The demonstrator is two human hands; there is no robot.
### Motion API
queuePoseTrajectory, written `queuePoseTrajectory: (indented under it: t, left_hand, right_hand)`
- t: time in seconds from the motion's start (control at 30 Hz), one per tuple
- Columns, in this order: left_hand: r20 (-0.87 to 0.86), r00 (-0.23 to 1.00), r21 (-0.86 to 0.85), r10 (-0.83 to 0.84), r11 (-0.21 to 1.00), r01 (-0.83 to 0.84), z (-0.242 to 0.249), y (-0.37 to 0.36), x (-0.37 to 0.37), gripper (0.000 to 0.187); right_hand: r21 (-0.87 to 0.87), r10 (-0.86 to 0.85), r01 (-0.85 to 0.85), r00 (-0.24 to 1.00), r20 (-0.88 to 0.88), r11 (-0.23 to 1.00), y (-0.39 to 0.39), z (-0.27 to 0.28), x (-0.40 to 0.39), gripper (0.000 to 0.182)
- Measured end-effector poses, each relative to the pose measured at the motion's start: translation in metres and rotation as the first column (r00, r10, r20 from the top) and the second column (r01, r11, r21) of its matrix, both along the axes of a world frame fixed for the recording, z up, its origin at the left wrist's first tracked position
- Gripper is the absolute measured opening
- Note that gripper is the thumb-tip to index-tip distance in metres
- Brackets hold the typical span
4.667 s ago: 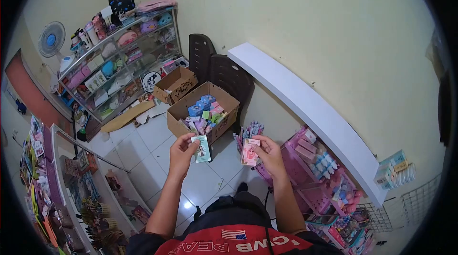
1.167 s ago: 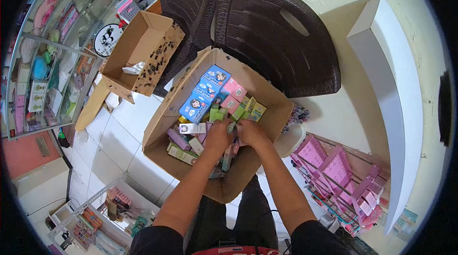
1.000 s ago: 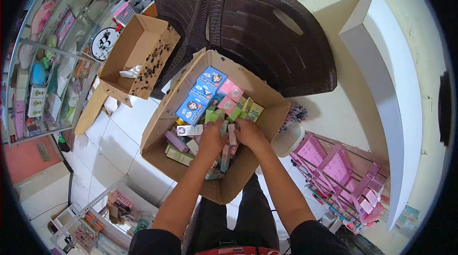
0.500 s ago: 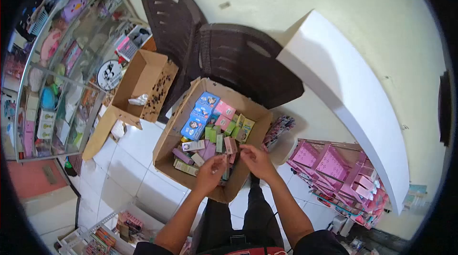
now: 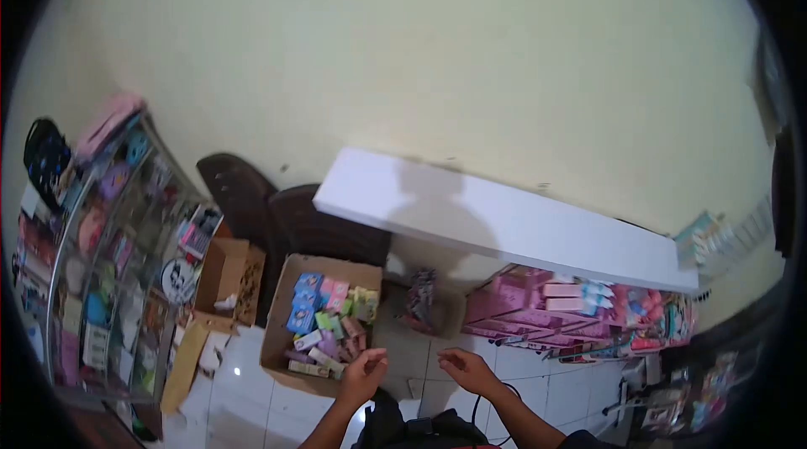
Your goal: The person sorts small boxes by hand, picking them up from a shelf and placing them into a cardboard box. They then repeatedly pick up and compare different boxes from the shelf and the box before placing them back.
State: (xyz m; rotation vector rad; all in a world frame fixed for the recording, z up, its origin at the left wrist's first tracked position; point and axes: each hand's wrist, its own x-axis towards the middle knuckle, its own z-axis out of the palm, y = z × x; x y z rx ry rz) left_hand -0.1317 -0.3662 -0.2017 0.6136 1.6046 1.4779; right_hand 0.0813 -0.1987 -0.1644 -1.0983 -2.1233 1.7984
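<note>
My left hand (image 5: 365, 373) hovers at the near right corner of a cardboard box (image 5: 279, 302). Its fingers are loosely bent and apart, and nothing shows in them. To the right of the box, over the floor, is my right hand (image 5: 467, 369), likewise half curled with no object visible in it. Inside the box lie blue cartons with a printed picture (image 5: 303, 318), pink cartons (image 5: 336, 292) and yellow cartons (image 5: 365, 304). Green, purple and white small boxes are jumbled nearer to me.
A smaller open carton (image 5: 220, 272) stands left, near a glass display case (image 5: 113, 272). Brown plastic chairs (image 5: 324, 226) are behind the box. A white shelf (image 5: 504, 226) juts from the wall above a bin (image 5: 443, 314) and pink racks (image 5: 508, 302). A cable (image 5: 477, 407) hangs by my right arm.
The view has tilted up and shifted right, so the box appears lower and further left. My hands have moved away from over the box contents, the right one farther out.
</note>
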Motion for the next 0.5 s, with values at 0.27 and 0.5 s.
queuePoseTrajectory:
  t: [0.27, 0.5]
  left_hand:
    - [-0.013, 0.979, 0.072, -0.201, 0.977, 0.202, 0.088, 0.056, 0.128, 0.028]
    - [-0.111, 0.889, 0.188, -0.444, 0.869, 0.458, 0.145, 0.101, 0.245, 0.028]
  right_hand:
    - [-0.060, -0.308, 0.302, 0.932, -0.190, 0.952, 0.000, 0.054, 0.145, 0.030]
    - [0.022, -0.428, 0.474, 0.814, -0.392, 0.880, -0.005, 0.105, 0.250, 0.031]
